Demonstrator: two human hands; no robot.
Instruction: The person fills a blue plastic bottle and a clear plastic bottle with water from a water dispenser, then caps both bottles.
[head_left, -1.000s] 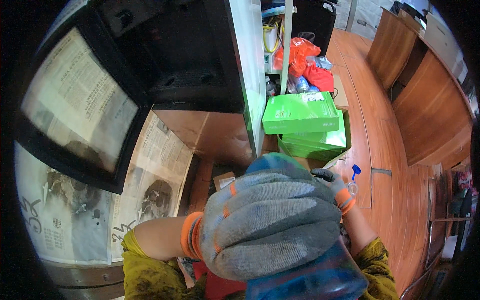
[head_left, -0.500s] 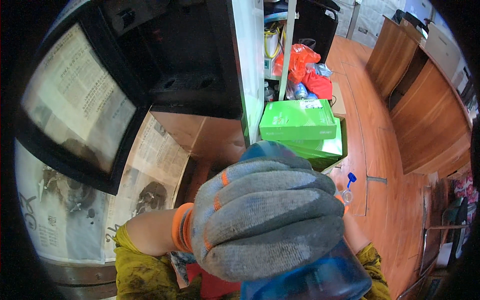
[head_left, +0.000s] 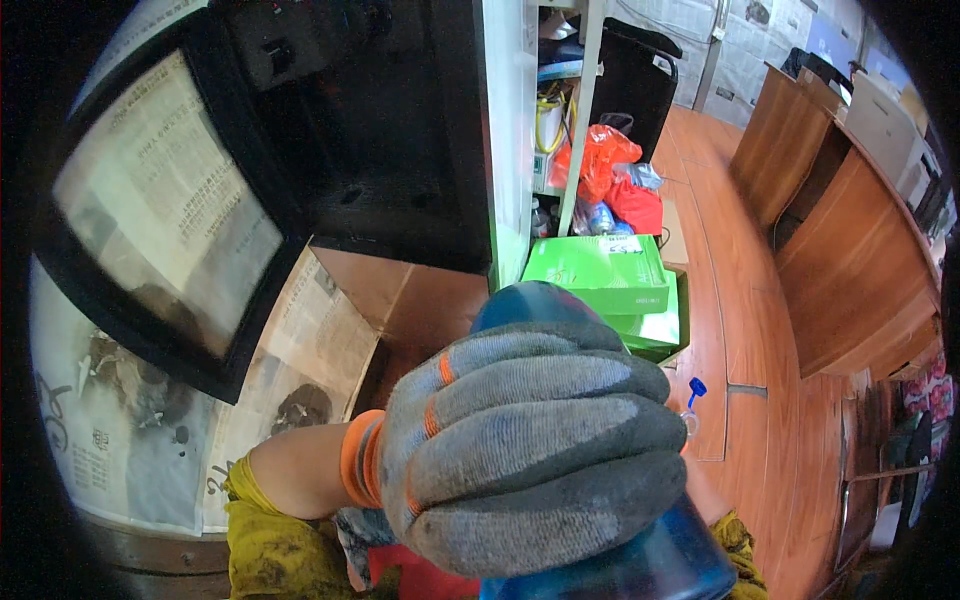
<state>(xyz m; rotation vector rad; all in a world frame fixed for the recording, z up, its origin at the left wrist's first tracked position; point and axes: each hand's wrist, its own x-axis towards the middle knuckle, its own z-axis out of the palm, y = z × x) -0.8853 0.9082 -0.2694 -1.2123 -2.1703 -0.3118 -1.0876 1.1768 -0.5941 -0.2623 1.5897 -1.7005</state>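
In a grey work glove with an orange cuff, my left hand is wrapped tightly around a translucent blue bottle held very close in front of me. The bottle's rounded blue end shows above the knuckles, and its wider body shows below the fingers. Behind the bottle, my right forearm comes up on the right, but the bottle and left glove hide the right hand's fingers. Just right of the glove appears a small blue cap with a clear ring beneath it; what they join is hidden.
A black cabinet-like unit with a framed pane stands at left over printed sheets. Green boxes and red plastic bags lie beyond the bottle. A wooden desk stands on the wood-look floor at right.
The surroundings sit slightly lower in view, as my head has shifted. My left hand keeps its hold on the bottle. The blue cap and clear ring appear a little lower.
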